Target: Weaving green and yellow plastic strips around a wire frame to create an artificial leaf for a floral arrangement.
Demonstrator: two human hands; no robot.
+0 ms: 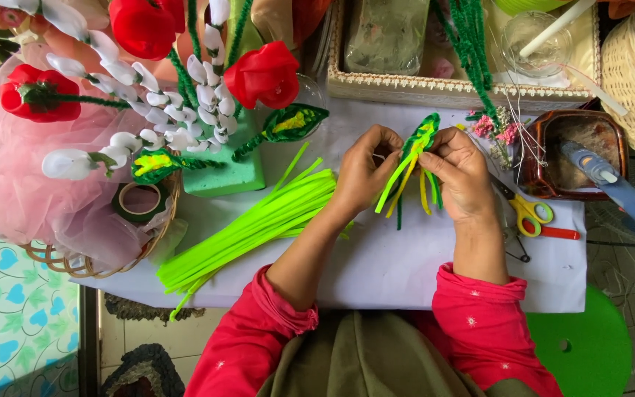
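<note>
While both grips pinch it from either side, I see the fuzzy green-and-yellow pipe-cleaner leaf [414, 158] upright between my left hand [361, 173] and right hand [461, 173], fingers curled narrow, loose ends dangling. Right of the leaf on the white counter [391, 272] lie yellow-handled scissors [534, 217].

Flower bunch [112, 95] upper left of frame. Pile of fuzzy sticks [259, 224] on table [391, 272], left of hands. Scissors [534, 217] right of hands. Tray [457, 92] at top.
</note>
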